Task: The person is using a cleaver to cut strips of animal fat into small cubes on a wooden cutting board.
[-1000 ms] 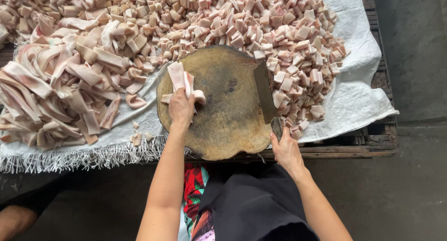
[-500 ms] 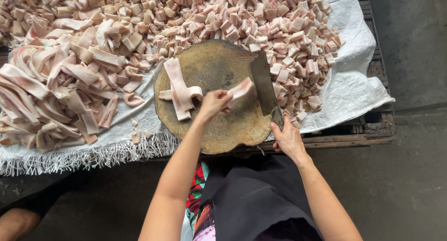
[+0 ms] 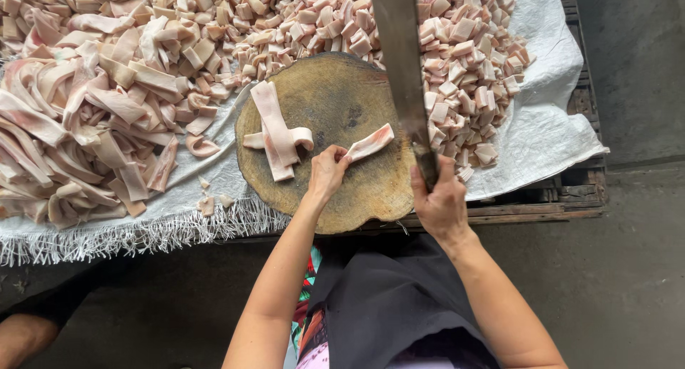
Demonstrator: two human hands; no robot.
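cleaver (image 3: 399, 62) tip: cut off at top | handle: hidden in right hand (image 3: 441, 201)

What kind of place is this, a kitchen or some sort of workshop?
Probably an informal meat-cutting spot, perhaps at a market, rather than a home kitchen. A round block sits on a white sack over a wooden pallet, heaped with strips and cubes. The right hand holds a cleaver.

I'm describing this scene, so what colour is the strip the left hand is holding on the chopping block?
Pale pink and white, seen in the head view: strip, left hand.
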